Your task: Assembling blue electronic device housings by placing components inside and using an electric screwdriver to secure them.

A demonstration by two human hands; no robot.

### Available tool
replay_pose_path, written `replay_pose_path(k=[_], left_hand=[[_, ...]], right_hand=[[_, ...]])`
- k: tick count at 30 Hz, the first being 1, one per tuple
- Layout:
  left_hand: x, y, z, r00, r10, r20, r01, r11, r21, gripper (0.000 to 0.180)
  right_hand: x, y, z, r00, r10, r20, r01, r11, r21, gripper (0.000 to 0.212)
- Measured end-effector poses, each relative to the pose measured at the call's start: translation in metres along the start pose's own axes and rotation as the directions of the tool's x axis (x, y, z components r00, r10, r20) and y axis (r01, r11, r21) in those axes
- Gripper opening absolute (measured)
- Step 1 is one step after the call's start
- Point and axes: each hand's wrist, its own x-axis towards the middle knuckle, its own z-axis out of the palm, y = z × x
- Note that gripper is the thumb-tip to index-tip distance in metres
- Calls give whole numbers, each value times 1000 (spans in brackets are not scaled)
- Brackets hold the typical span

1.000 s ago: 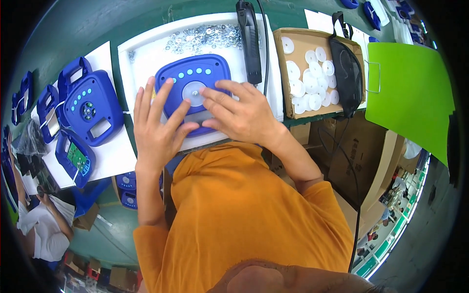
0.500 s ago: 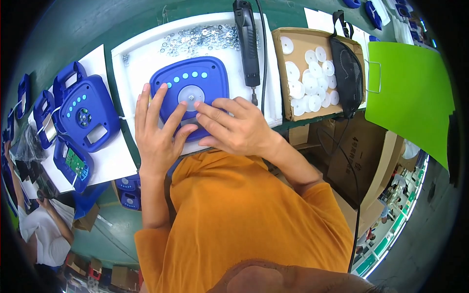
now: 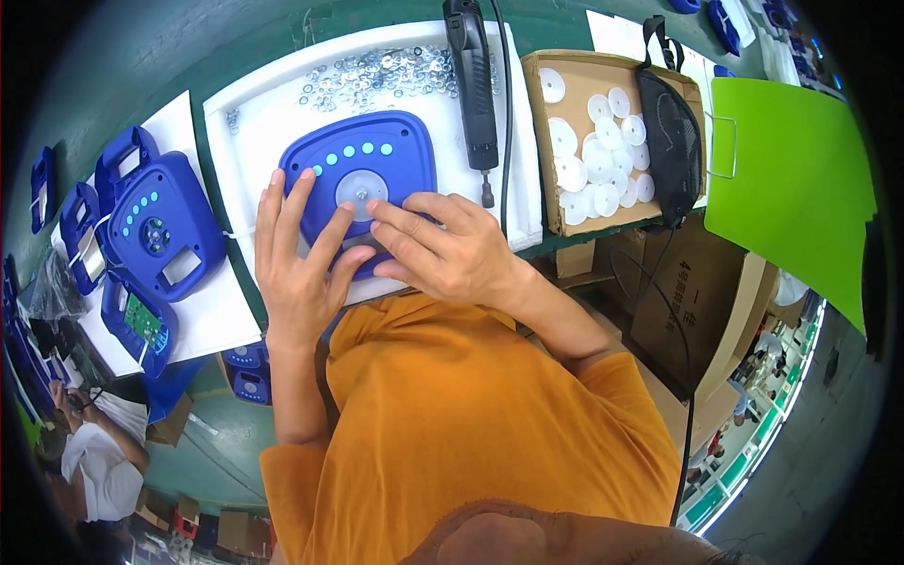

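Observation:
A blue plastic housing (image 3: 363, 165) with a row of light-blue dots and a round grey-white disc in its middle lies on a white tray (image 3: 254, 122). My left hand (image 3: 301, 259) rests flat on the housing's left lower side, fingers spread. My right hand (image 3: 447, 250) presses on its lower right part, fingertips just below the disc. What lies under the fingers is hidden. Neither hand lifts the housing.
Several small metal washers (image 3: 377, 71) lie at the tray's far edge. A black electric screwdriver (image 3: 474, 85) lies to the right. A cardboard box (image 3: 541, 122) holds white discs and a black pouch. More blue housings (image 3: 160, 231) sit at left. A green sheet (image 3: 791, 179) is at right.
Both hands shifted slightly on the blue housing; the right hand's fingers moved closer to the centre disc. The housing stays on the tray.

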Motion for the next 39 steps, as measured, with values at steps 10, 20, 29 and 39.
replay_pose_path(k=[10,20,29,39], left_hand=[[-1,-1,1,1000,11,-7,-11,1000,3,42],[-4,1,0,998,54,-34,-54,999,2,40],[-1,9,-2,998,32,-58,-33,999,-7,32],[2,4,6,991,55,-125,-52,998,26,32]], right_hand=[[-1,0,1,1000,1,-4,-1,1000,5,44],[3,-4,-2,999,29,22,-29,1000,-3,41],[15,22,-19,987,82,-137,-62,987,147,26],[52,87,-35,852,493,-175,-516,735,-440,68]])
